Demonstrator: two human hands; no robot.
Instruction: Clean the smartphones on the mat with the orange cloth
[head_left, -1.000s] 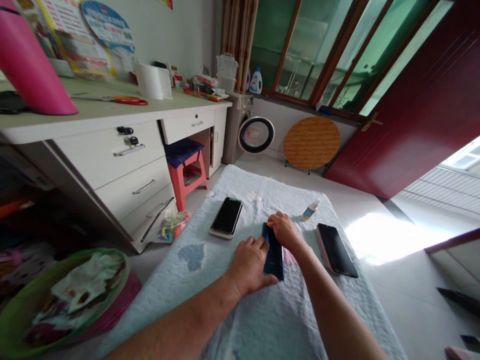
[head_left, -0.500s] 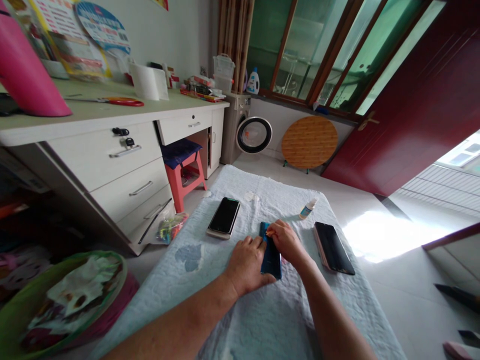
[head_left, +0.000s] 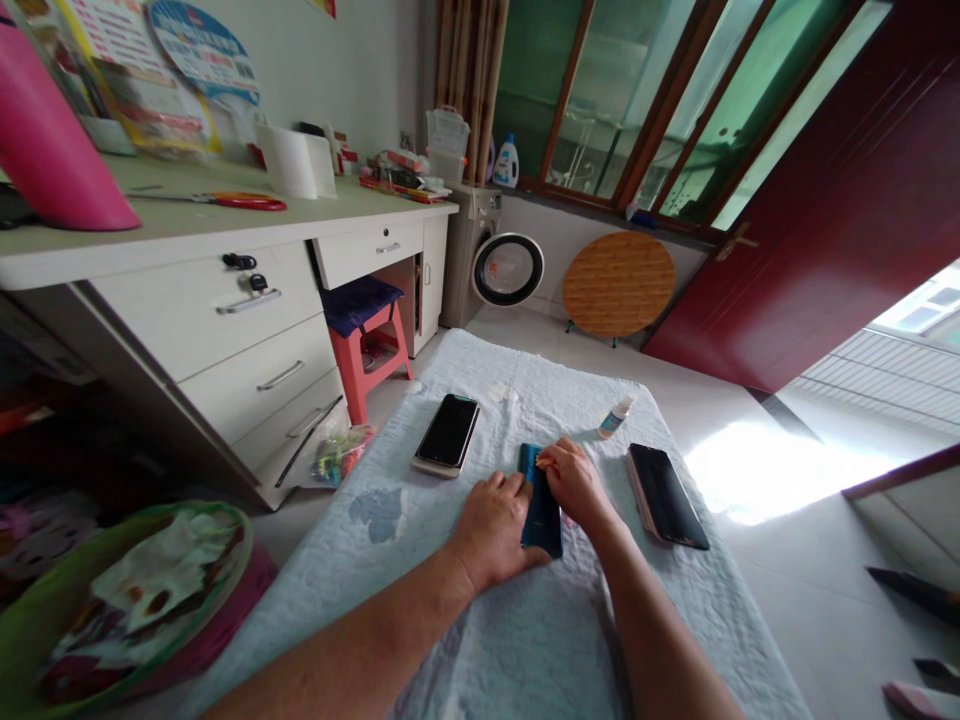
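A blue phone [head_left: 543, 522] lies back up on the pale blue quilted cover [head_left: 420, 590]. My left hand [head_left: 491, 525] steadies it, fingers along its left side and thumb at its near end. My right hand [head_left: 576, 478] is closed, its fingertips pressed on the upper part of the phone's back around a small orange bit of something [head_left: 543, 462], mostly hidden. To the left, a dark-screened phone [head_left: 450, 430] rests on a light case or box. Right of my hands lies another dark-screened phone [head_left: 670, 497], with a small spray bottle [head_left: 615, 417] beyond.
On the left stands a desk [head_left: 225, 235] with drawers, scissors [head_left: 244, 201] and a paper roll [head_left: 296, 160] on top. A basket of crumpled tissues [head_left: 240, 560] is at the lower left. A red stool [head_left: 369, 355] and a washing machine with its door open [head_left: 508, 270] are farther back.
My right hand has shifted slightly to the right on the blue phone's back, with its fingertips still pressed down. My left hand and the other things stay put.
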